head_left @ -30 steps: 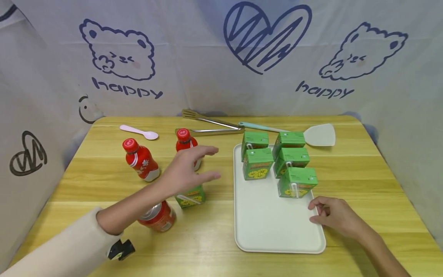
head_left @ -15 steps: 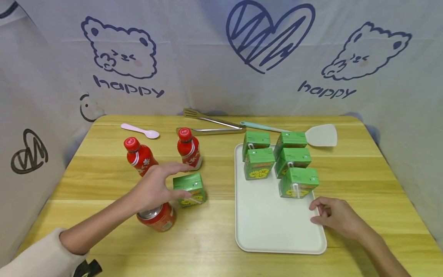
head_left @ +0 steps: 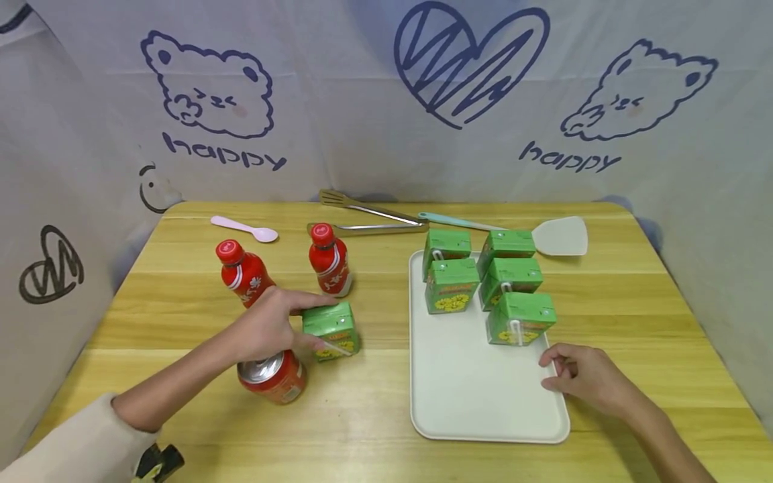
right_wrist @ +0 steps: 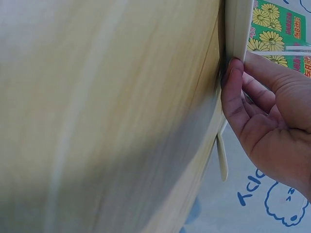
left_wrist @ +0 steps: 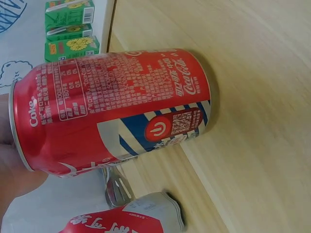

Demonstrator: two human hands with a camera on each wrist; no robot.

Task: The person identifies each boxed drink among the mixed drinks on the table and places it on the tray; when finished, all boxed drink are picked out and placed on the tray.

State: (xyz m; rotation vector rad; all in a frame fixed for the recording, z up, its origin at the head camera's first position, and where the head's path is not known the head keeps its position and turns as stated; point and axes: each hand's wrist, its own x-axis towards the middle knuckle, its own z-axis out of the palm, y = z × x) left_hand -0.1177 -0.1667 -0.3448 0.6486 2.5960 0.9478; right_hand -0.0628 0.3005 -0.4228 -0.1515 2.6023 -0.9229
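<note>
In the head view my left hand (head_left: 266, 330) holds a green drink carton (head_left: 335, 329) standing on the table, thumb on its front and fingers along its far side. Just below that hand stands a red Coke can (head_left: 284, 382); it hides the carton in the left wrist view, where the can (left_wrist: 116, 107) fills the middle. My right hand (head_left: 588, 379) pinches the right rim of a white tray (head_left: 471, 396), as the right wrist view confirms with the thumb and fingers at the tray edge (right_wrist: 238, 29). Several green cartons (head_left: 513, 322) stand on the tray's far half.
Two red bottles (head_left: 330, 265) stand behind the left hand, the left one (head_left: 244, 274) partly covered by it. Metal tongs (head_left: 380, 229), a pink spoon (head_left: 244, 229) and a white-bladed spatula (head_left: 561, 236) lie along the table's back edge.
My left hand has drawn back leftward from over the table and closed around the green carton beside the can. The right hand stays at the tray rim.
</note>
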